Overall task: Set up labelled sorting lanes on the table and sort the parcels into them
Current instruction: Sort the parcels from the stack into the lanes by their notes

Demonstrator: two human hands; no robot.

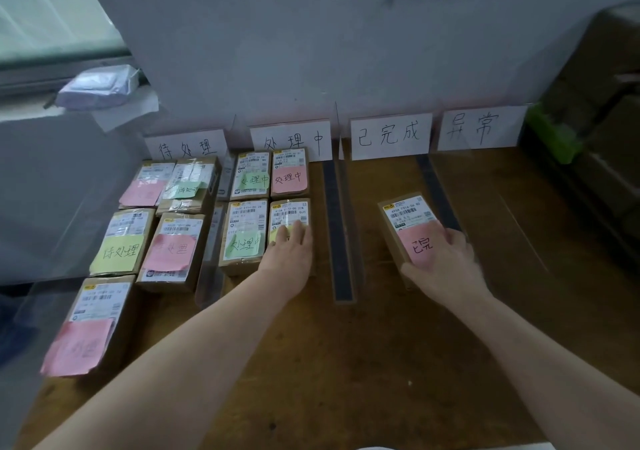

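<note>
Head view: I look down on a wooden surface split into four lanes that run back to a wall.
Signs: four white cards stand against the wall, from left to right 待处理, 处理中, 已完成 and 异常.
Dividers: clear upright sheets on dark base strips. The mid divider stands between the second and third lanes, and the right divider between the third and fourth.
First lane: five parcels lie flat, each with a pink, green or yellow note on top.
Second lane: four parcels lie in two rows of two. The far pair carries a green and a pink note, both reading 处理中.
Left hand: open, with straight fingers resting flat on the near-right parcel of the second lane.
Pressed parcel: it lies flat just beside its left neighbour, a yellow note partly under my fingers.
Right hand: closed round the near end of a parcel, fingers along its right edge.
Held parcel: it is in the third lane near the right divider, turned slightly askew. Its pink note reads 已完, the rest covered by my hand. I cannot tell whether it touches the surface.
Left margin: a pale wrapped packet sits on a ledge by a window.
Right margin: a green item and brown boxes, both blurred.
</note>
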